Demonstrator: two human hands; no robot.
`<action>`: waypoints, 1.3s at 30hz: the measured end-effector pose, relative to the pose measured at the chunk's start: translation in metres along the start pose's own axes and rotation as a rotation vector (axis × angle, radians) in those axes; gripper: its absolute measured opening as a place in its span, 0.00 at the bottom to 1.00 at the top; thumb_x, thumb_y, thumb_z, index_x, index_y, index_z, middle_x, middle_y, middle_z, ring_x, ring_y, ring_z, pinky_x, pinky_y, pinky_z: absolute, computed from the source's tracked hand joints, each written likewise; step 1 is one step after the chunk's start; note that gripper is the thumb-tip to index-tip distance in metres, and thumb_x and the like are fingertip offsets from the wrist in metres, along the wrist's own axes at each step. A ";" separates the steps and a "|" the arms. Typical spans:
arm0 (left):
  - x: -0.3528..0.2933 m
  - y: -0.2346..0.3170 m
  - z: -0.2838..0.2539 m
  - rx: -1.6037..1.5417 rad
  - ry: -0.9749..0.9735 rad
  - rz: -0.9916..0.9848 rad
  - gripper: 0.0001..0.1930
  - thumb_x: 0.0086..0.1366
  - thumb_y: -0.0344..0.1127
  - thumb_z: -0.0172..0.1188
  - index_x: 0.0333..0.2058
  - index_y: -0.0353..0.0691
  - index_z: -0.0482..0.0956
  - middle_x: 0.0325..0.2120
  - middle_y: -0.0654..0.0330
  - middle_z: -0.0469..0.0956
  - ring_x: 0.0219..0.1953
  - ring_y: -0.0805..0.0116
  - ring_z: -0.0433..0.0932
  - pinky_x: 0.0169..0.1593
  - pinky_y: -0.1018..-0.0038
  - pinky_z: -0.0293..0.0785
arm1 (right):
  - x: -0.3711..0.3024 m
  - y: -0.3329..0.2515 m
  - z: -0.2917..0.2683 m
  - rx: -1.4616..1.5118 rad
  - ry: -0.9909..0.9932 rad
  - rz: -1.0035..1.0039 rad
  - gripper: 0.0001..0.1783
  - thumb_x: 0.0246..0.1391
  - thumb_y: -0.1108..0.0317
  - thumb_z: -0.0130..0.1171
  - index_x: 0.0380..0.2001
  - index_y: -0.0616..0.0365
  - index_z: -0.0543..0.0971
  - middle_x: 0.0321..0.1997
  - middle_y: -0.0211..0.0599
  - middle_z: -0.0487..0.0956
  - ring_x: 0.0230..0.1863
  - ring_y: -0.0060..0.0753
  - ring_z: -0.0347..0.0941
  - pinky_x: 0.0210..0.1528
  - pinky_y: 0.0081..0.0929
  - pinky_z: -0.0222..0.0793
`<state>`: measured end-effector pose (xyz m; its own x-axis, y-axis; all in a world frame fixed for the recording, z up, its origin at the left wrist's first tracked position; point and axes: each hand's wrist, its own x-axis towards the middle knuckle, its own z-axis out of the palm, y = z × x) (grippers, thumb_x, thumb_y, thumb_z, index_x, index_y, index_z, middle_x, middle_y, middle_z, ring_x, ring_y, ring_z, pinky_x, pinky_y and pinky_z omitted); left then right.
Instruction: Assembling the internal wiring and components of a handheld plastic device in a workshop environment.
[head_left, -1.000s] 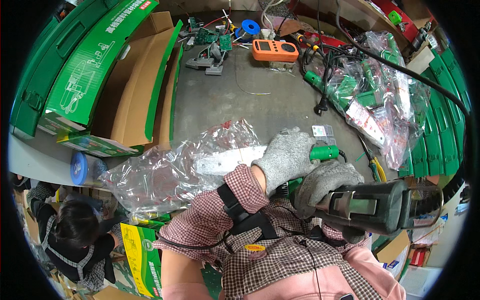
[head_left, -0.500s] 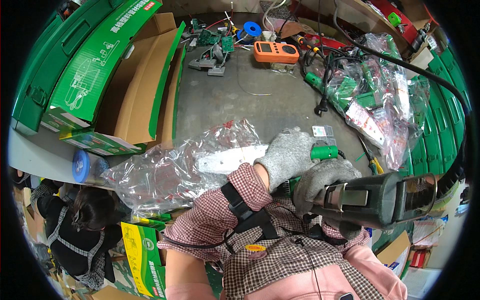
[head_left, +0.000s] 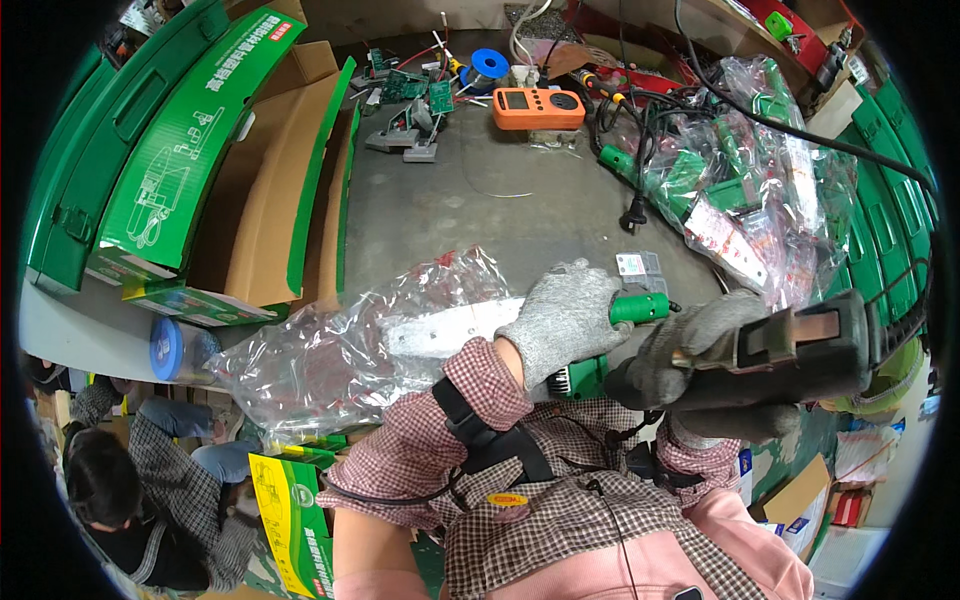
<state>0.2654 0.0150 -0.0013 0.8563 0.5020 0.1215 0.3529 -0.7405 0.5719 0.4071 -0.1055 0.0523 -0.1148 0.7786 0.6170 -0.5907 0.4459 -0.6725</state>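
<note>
My left hand (head_left: 565, 315), in a grey knit glove, is closed around a green cylindrical handle (head_left: 640, 308) with a short black cord end. From its other side a flat white plate (head_left: 440, 330) extends left into a clear plastic bag (head_left: 300, 370). A green vented housing (head_left: 580, 380) shows just below this hand, close to my apron. To the right, my gloved right hand (head_left: 705, 335) wraps around a bulky black tool (head_left: 800, 350) with a metal clip and a thick black cable. The tool's working end cannot be made out.
An open green carton (head_left: 180, 170) stands left. At the back lie an orange meter (head_left: 538, 108), a blue wire spool (head_left: 489, 65) and circuit boards (head_left: 405, 88). Bagged green parts (head_left: 740, 190) fill the right. Near my left hand sits a small grey case (head_left: 640, 272). A co-worker (head_left: 150, 480) is at lower left.
My right hand and the black tool have moved right, away from my left hand, exposing more of the green housing. My left hand keeps its hold. The co-worker at lower left has shifted posture.
</note>
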 end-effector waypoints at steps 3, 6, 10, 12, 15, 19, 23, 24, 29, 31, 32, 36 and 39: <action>0.001 0.001 -0.001 0.014 -0.059 -0.037 0.22 0.57 0.51 0.65 0.44 0.42 0.82 0.39 0.48 0.82 0.47 0.48 0.80 0.51 0.53 0.77 | -0.021 -0.010 -0.020 0.213 0.010 0.035 0.44 0.56 0.33 0.59 0.52 0.68 0.72 0.42 0.56 0.82 0.34 0.44 0.84 0.31 0.37 0.80; 0.004 0.002 0.003 0.028 -0.053 -0.035 0.23 0.57 0.54 0.64 0.43 0.42 0.82 0.39 0.48 0.82 0.47 0.48 0.80 0.51 0.54 0.77 | -0.020 0.003 -0.027 -0.049 -0.021 -0.165 0.41 0.59 0.38 0.60 0.49 0.74 0.74 0.38 0.55 0.83 0.32 0.49 0.83 0.31 0.40 0.80; 0.003 0.002 0.002 0.066 -0.055 -0.047 0.23 0.58 0.55 0.64 0.44 0.43 0.83 0.40 0.49 0.82 0.47 0.47 0.80 0.51 0.53 0.77 | 0.017 0.005 0.011 -0.218 -0.102 0.029 0.39 0.57 0.37 0.62 0.43 0.72 0.75 0.39 0.54 0.83 0.30 0.47 0.83 0.31 0.39 0.80; 0.005 -0.001 0.003 0.046 -0.065 -0.034 0.24 0.58 0.55 0.64 0.45 0.43 0.83 0.40 0.49 0.82 0.48 0.47 0.80 0.51 0.53 0.77 | 0.017 0.012 0.007 -0.281 -0.133 0.054 0.39 0.57 0.37 0.62 0.42 0.72 0.75 0.38 0.54 0.83 0.29 0.47 0.82 0.31 0.38 0.79; 0.005 -0.003 0.004 0.032 -0.094 -0.039 0.24 0.59 0.56 0.64 0.46 0.44 0.83 0.41 0.49 0.82 0.48 0.47 0.80 0.51 0.53 0.77 | 0.016 0.020 0.000 -0.319 -0.177 0.063 0.39 0.57 0.37 0.62 0.42 0.72 0.75 0.36 0.54 0.83 0.28 0.46 0.82 0.30 0.37 0.79; -0.001 -0.010 0.006 0.027 -0.089 -0.063 0.25 0.59 0.55 0.63 0.47 0.43 0.82 0.41 0.49 0.82 0.48 0.47 0.80 0.52 0.53 0.77 | 0.016 0.028 -0.009 -0.326 -0.242 0.050 0.39 0.57 0.37 0.61 0.41 0.72 0.75 0.34 0.55 0.83 0.27 0.44 0.81 0.28 0.36 0.79; 0.009 0.005 0.001 0.029 -0.073 -0.013 0.25 0.59 0.55 0.63 0.47 0.43 0.82 0.41 0.49 0.82 0.48 0.48 0.80 0.53 0.53 0.77 | 0.013 0.009 -0.015 -0.383 -0.281 -0.006 0.39 0.57 0.36 0.61 0.40 0.71 0.74 0.32 0.55 0.82 0.25 0.43 0.81 0.27 0.35 0.78; 0.008 0.004 0.000 0.021 -0.093 -0.028 0.24 0.59 0.54 0.64 0.47 0.43 0.82 0.42 0.49 0.82 0.48 0.48 0.80 0.53 0.53 0.77 | 0.014 0.012 -0.015 -0.369 -0.304 -0.024 0.39 0.57 0.36 0.61 0.40 0.71 0.74 0.31 0.55 0.82 0.25 0.43 0.81 0.27 0.34 0.78; 0.003 0.001 -0.007 0.026 -0.172 -0.096 0.25 0.56 0.49 0.67 0.50 0.43 0.81 0.43 0.47 0.80 0.50 0.47 0.78 0.54 0.54 0.76 | 0.027 0.014 -0.002 -0.402 -0.152 0.046 0.39 0.57 0.35 0.60 0.40 0.70 0.72 0.29 0.52 0.80 0.23 0.40 0.79 0.25 0.32 0.77; -0.001 0.000 -0.004 0.011 -0.039 -0.048 0.24 0.61 0.52 0.64 0.46 0.38 0.80 0.39 0.48 0.80 0.48 0.48 0.78 0.54 0.55 0.75 | 0.030 0.010 0.008 -0.428 -0.038 0.064 0.39 0.57 0.35 0.60 0.40 0.69 0.72 0.27 0.51 0.80 0.22 0.39 0.78 0.24 0.32 0.76; -0.002 -0.002 -0.005 0.014 -0.038 -0.049 0.24 0.61 0.52 0.64 0.46 0.38 0.80 0.39 0.48 0.80 0.48 0.48 0.78 0.54 0.55 0.75 | 0.034 0.010 0.014 -0.449 0.044 0.073 0.39 0.57 0.35 0.60 0.40 0.69 0.71 0.27 0.50 0.79 0.21 0.39 0.77 0.23 0.31 0.76; -0.025 0.002 -0.032 -0.020 -0.043 -0.100 0.29 0.60 0.47 0.66 0.55 0.34 0.73 0.52 0.50 0.76 0.55 0.49 0.75 0.59 0.56 0.71 | 0.027 0.008 -0.015 -0.342 0.059 -0.175 0.43 0.58 0.31 0.57 0.49 0.67 0.66 0.38 0.56 0.76 0.18 0.32 0.73 0.14 0.27 0.70; -0.055 -0.018 -0.040 -0.225 -0.053 -0.197 0.31 0.66 0.52 0.63 0.59 0.33 0.72 0.54 0.46 0.76 0.57 0.49 0.75 0.60 0.60 0.71 | 0.064 -0.007 0.006 -0.072 0.193 -0.246 0.51 0.47 0.34 0.71 0.56 0.69 0.67 0.43 0.52 0.78 0.32 0.44 0.79 0.33 0.39 0.81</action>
<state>0.1972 0.0188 0.0144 0.8004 0.5974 -0.0486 0.4265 -0.5108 0.7465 0.3994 -0.0612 0.0986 0.1817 0.7098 0.6805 -0.5233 0.6557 -0.5442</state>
